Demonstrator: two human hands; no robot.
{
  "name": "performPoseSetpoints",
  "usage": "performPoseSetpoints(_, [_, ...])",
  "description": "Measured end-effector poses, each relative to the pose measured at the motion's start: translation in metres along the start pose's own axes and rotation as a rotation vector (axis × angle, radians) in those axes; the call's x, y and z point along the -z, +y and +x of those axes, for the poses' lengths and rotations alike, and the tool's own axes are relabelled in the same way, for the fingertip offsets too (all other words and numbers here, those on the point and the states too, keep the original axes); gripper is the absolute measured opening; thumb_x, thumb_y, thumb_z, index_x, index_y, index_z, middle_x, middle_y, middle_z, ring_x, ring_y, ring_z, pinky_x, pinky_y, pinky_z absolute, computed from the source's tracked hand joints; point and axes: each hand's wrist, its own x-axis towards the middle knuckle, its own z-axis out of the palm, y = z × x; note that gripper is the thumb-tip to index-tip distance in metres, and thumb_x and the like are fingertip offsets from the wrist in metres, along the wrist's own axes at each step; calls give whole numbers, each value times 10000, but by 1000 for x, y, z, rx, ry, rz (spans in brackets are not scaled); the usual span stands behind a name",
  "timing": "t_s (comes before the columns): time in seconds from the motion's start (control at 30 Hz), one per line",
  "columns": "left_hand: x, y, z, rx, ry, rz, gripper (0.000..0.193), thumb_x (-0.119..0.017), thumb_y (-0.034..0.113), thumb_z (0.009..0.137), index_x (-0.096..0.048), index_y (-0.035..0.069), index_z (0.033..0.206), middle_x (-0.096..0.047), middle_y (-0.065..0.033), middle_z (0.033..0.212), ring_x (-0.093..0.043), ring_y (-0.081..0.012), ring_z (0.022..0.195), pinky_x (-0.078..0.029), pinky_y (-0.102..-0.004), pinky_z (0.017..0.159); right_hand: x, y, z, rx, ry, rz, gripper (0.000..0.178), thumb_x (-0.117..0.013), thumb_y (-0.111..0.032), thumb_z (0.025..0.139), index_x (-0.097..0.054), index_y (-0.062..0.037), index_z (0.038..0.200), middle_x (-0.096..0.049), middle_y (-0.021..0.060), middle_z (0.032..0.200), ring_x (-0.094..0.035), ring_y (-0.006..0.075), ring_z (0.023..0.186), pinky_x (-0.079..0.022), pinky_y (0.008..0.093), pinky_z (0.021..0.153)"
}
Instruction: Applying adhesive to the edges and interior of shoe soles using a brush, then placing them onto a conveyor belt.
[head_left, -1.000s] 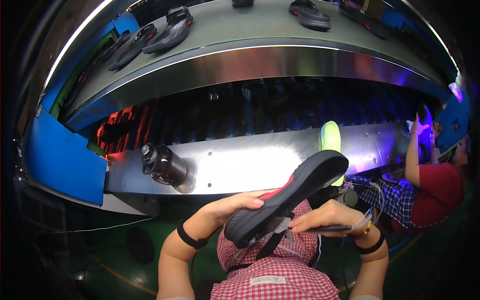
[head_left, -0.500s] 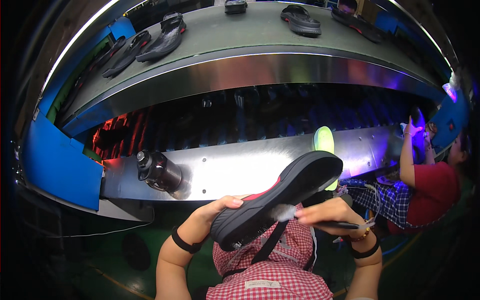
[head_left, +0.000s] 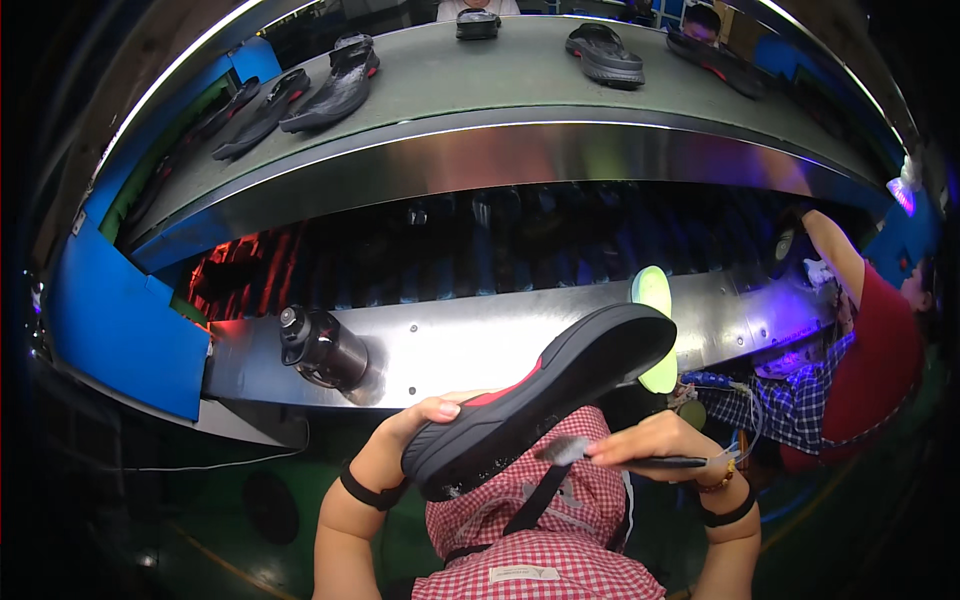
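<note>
My left hand (head_left: 425, 425) grips a black shoe sole (head_left: 545, 385) with a red patch along its edge. The sole is tilted, its near end low at the left and its far end raised to the right. Whitish wet traces show near its lower edge. In my right hand (head_left: 655, 440) is a brush with a dark handle (head_left: 665, 463), pinched between the fingers. Its pale bristles (head_left: 562, 450) are just below the sole, apart from it. Most of my left fingers are hidden behind the sole.
Behind the sole, a neon-yellow insole-shaped piece (head_left: 655, 310) lies on the metal ledge (head_left: 480, 345), with a dark bottle (head_left: 322, 348) at left. Several soles (head_left: 605, 55) rest on the upper belt (head_left: 480, 85). At right, a co-worker (head_left: 875, 350) in red reaches toward the lower rollers with a sole.
The brush has come away from the sole's underside, slightly down and left. The held sole has shifted a little left. The co-worker has reached forward with a sole.
</note>
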Motion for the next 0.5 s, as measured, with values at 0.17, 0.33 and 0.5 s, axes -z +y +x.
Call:
performPoseSetpoints(0.17, [11, -8, -3, 50, 69, -84, 548, -431, 249, 793, -445, -73, 1237, -536, -205, 1196, -562, -258, 1024, -403, -312, 946, -11, 11, 9, 126, 383, -27, 266, -668, 87, 687, -661, -20, 930, -652, 151, 1008, -641, 238, 938, -520, 295, 790])
performPoseSetpoints(0.33, [11, 2, -7, -37, 36, -120, 552, -445, 260, 800, -437, -66, 1246, -537, -208, 1190, -549, -254, 1050, -392, -306, 965, -18, 1, 0, 78, 167, -43, 227, -686, -17, 733, -661, -30, 958, -665, 124, 980, -653, 254, 891, -522, 289, 747])
performPoseSetpoints(0.5, [59, -11, 40, -123, -349, -573, 503, -399, 368, 913, -434, 30, 1284, -488, -141, 1269, -494, -262, 1129, -349, -386, 1010, -19, -39, 1, 166, 402, 74, 288, -732, 3, 664, -670, -33, 943, -673, 117, 946, -646, 238, 843, -511, 307, 735])
